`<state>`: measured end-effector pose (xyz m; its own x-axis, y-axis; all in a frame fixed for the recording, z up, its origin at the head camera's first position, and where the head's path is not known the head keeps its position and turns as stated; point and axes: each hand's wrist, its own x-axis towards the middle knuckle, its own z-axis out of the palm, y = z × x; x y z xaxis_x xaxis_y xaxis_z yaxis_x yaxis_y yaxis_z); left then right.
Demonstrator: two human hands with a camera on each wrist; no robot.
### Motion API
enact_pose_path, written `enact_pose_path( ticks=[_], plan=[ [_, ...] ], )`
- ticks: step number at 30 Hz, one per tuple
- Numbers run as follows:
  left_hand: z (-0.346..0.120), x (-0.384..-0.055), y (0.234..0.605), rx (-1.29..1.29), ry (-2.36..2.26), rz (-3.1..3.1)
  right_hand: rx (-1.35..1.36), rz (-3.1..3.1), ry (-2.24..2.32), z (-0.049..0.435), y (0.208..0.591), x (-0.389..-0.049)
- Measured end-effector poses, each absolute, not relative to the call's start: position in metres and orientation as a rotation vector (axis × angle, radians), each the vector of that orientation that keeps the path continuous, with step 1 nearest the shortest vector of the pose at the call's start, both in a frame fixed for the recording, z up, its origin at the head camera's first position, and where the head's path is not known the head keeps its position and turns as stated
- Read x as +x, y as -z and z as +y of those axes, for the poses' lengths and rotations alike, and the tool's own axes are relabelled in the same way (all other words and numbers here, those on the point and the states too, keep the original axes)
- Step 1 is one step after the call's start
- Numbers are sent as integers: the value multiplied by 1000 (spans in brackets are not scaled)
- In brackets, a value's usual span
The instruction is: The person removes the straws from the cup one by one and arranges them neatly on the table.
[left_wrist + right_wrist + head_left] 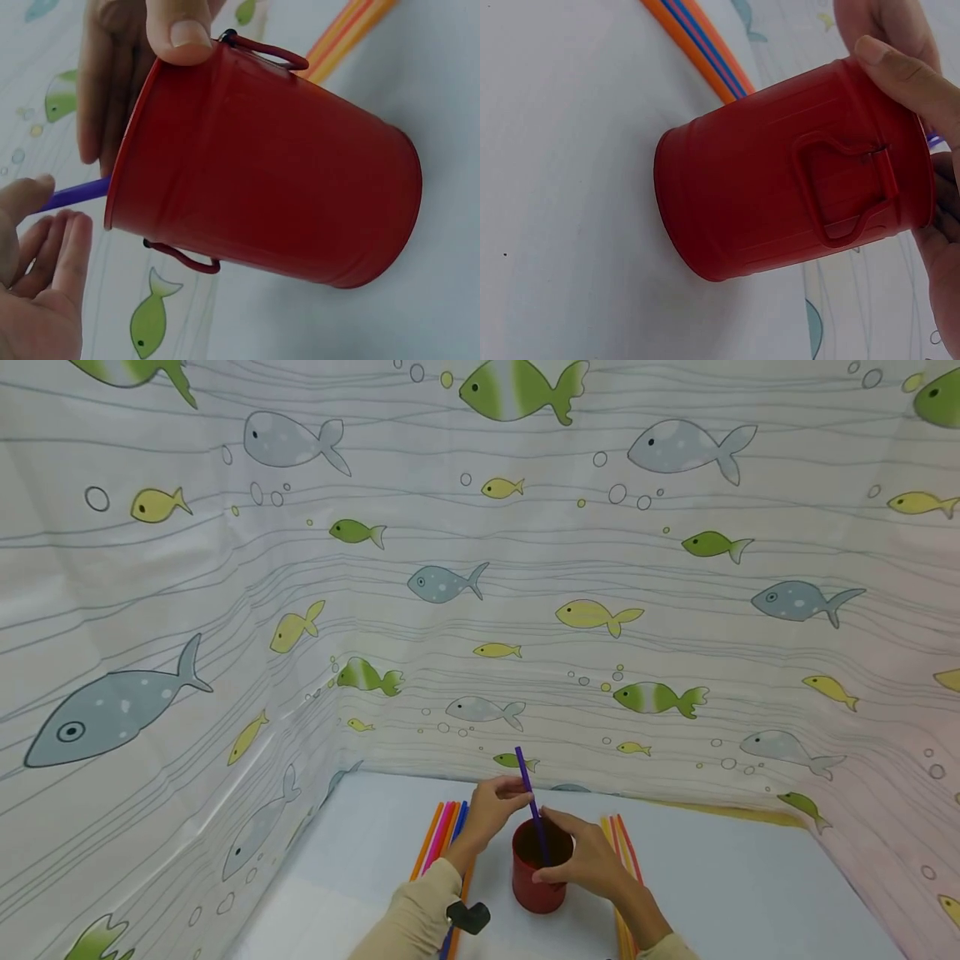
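Observation:
A red metal bucket (pixel 538 893) with small side handles stands upright on the white table. My left hand (pixel 491 810) pinches a thin purple stick (pixel 525 777) between thumb and fingers; its lower end is inside the bucket and its upper end leans left. Around the rim my right hand (pixel 588 852) holds the bucket, thumb on the near side and fingers on the far side. In the left wrist view the right thumb (pixel 187 37) lies on the red wall at the rim. The bucket's inside is mostly hidden.
Left of the bucket lie several orange, pink and blue sticks (pixel 438 835). Yellow, orange and red sticks (pixel 626 852) lie to its right, partly under the right forearm. A fish-patterned sheet (pixel 525 610) encloses the table (pixel 750 885) at the back and sides.

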<state>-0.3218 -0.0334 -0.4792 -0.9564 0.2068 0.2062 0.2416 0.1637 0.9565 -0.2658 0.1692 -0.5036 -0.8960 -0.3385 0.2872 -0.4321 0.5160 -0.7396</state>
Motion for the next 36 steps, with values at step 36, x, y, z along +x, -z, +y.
enact_pose_path(
  ticks=[36],
  plan=[
    [-35, -320, 428, -622, 1965, -2226, 663, -2643, -1376, 167, 504, -262]
  ],
)
